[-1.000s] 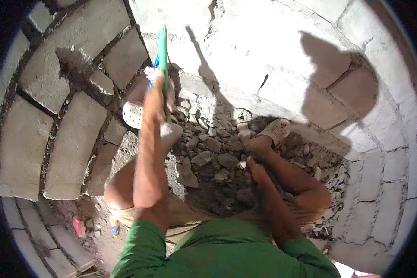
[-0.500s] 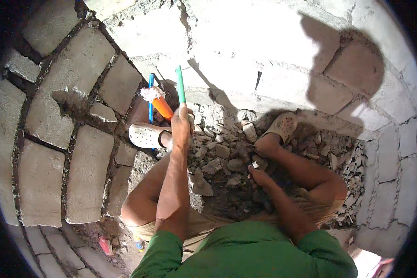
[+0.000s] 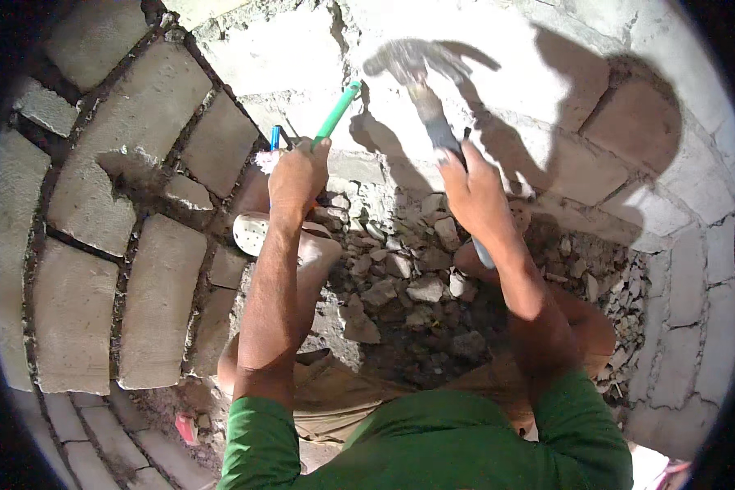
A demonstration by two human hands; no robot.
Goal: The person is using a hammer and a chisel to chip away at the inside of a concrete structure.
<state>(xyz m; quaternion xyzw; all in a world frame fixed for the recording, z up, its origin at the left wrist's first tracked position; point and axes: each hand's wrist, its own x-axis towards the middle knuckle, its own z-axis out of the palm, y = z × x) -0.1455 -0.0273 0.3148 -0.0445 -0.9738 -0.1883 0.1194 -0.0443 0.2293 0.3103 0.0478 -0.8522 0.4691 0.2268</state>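
My left hand [image 3: 296, 181] is closed round a green bar [image 3: 336, 114], shaped like a chisel, its upper end leaning to the right near the pale block wall [image 3: 286, 65]. In my right hand [image 3: 475, 196] is a claw hammer [image 3: 420, 90], raised with its head up and slightly blurred in front of the wall. The hammer's grip runs down past my wrist. Left of my left hand show a frayed white tuft [image 3: 266, 161] and the top of a blue rod [image 3: 275, 137]; my hand and arm mostly hide what is below them.
Broken stone rubble [image 3: 400, 278] lies between my legs, with smaller chips [image 3: 625, 318] at the right. A pale clog [image 3: 251, 233] is on my left foot. Block walls with open joints [image 3: 155, 302] stand close on the left and right. A red scrap [image 3: 186, 429] lies at lower left.
My right hand has risen from the rubble and now holds the hammer up. My left hand has moved up and slightly left, and the green bar now tilts right. The orange piece is mostly hidden.
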